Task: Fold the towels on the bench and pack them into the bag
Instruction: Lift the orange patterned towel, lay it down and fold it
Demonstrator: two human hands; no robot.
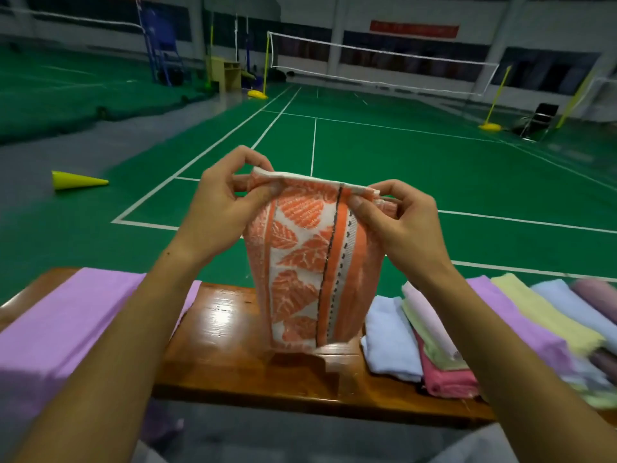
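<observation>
head view: the left hand point(223, 202) and the right hand point(397, 215) each pinch one top corner of an orange leaf-pattern towel point(310, 262), thumb and fingers pressed together on the cloth. the towel hangs upright above the wooden bench point(233, 332), its lower edge just at the bench top. a purple towel point(63, 325) lies flat on the left part of the bench. on the right, a pile of pastel towels point(434, 345) lies near. a yellow cone point(76, 180) lies on the floor.
</observation>
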